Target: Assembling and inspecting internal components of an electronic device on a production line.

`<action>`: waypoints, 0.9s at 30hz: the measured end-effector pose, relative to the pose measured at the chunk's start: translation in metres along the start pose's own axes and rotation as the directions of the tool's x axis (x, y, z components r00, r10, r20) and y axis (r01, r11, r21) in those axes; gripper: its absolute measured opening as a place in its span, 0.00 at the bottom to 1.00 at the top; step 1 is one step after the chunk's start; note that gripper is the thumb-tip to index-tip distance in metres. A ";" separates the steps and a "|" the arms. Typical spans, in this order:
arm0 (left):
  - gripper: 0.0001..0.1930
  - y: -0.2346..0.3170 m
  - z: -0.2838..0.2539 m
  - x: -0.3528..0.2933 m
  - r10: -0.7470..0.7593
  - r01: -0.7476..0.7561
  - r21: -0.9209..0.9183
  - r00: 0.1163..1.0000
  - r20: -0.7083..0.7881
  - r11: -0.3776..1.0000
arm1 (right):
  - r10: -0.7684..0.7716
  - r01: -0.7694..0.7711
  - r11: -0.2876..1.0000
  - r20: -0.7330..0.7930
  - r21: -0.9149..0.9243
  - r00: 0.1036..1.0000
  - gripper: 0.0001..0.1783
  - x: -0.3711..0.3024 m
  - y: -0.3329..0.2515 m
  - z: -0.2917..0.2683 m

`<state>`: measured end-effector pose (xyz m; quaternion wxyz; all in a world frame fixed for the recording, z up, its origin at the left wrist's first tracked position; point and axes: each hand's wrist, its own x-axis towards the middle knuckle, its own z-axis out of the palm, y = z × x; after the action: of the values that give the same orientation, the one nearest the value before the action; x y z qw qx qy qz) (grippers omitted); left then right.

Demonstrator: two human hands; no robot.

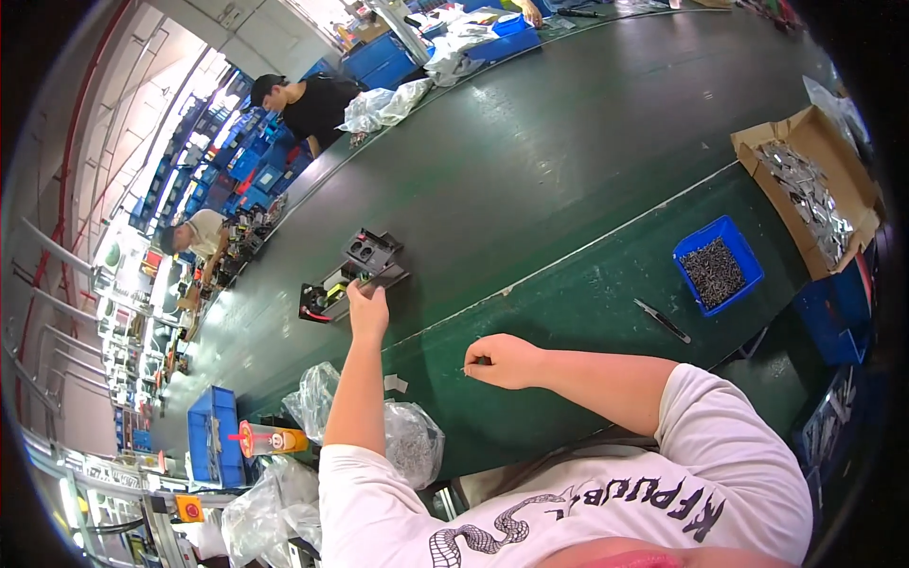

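Observation:
A dark grey boxy electrical unit (374, 254) lies on the dark green work surface, left of the middle. Round openings show in its raised block, and a red piece and yellow-green parts sit at its left end. My left hand (367, 310) reaches out to its near side, thumb and fingers closed on the edge. Closer to me, my right hand (507, 362) hovers over the green bench strip with curled fingertips pressed together. Whatever those fingertips hold, if anything, is too small to name.
At right are a blue bin of screws (715, 270), tweezers (663, 320) and a cardboard box of metal pieces (805, 189). A drink cup (270, 438), blue crate (216, 435) and plastic bags (412, 443) sit near left. Co-workers (317, 104) line the far edge.

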<state>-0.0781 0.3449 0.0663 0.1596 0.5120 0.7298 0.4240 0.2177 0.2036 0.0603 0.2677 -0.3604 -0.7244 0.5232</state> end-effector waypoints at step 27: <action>0.16 0.038 -0.020 0.008 0.430 -0.788 0.604 0.590 0.683 0.121 | -0.127 0.140 0.987 -0.159 0.077 0.979 0.08 -0.001 0.014 0.000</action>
<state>-0.0712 0.3469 0.1098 -0.1979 0.8336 0.5079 -0.0892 0.2216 0.2049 0.0472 0.3726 -0.3380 -0.7006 0.5060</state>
